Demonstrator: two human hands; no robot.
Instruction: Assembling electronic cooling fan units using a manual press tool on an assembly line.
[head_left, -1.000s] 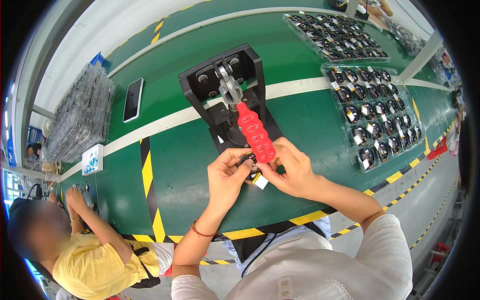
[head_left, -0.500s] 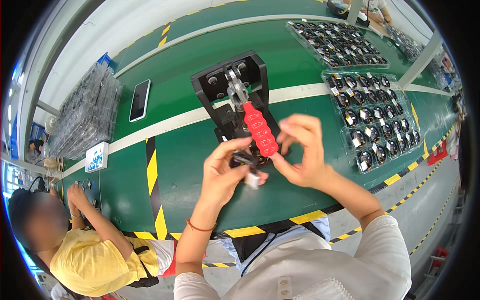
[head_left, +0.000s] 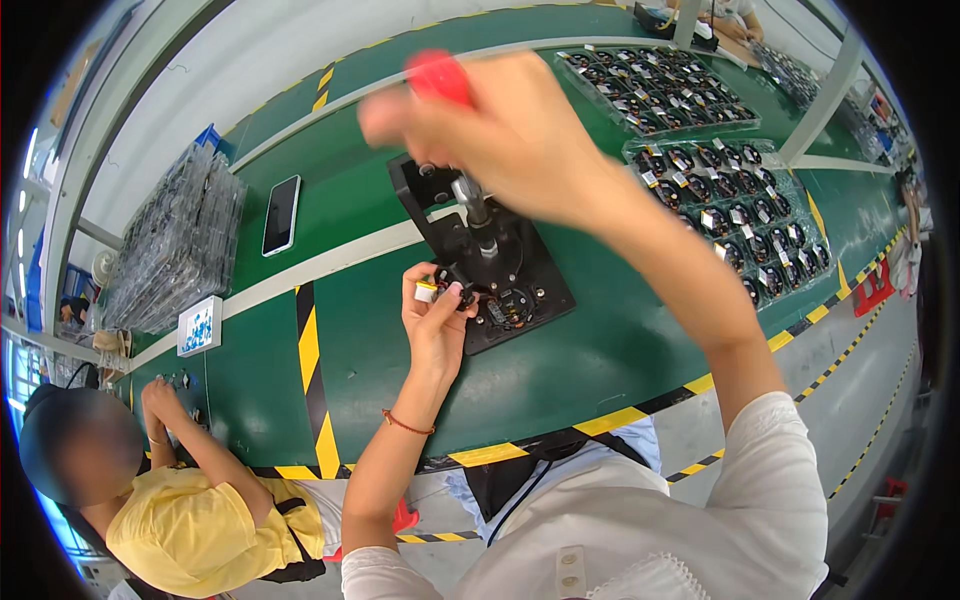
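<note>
A black toggle press (head_left: 485,240) with a hand lever stands on the green table in front of me. My right hand (head_left: 500,130), blurred by motion, is closed around its red handle (head_left: 437,80), which points up and away. Much of the press's upper frame is behind that hand. In the fingers of my left hand (head_left: 435,318) is a small round black electronic assembly (head_left: 455,285) with a white and yellow tag-like piece, held just left of the press base. On the base, below the plunger, sits another round black assembly (head_left: 512,307).
Two clear trays (head_left: 740,215) of similar assemblies lie at the right. Left are a phone (head_left: 282,215), a tall stack of clear trays (head_left: 180,250) and a white box with blue bits (head_left: 200,327). A co-worker in yellow (head_left: 190,520) sits at lower left.
My right hand has swung the red handle up and away, and the plunger area has come into view. My left hand has shifted slightly left and up with the black assembly.
</note>
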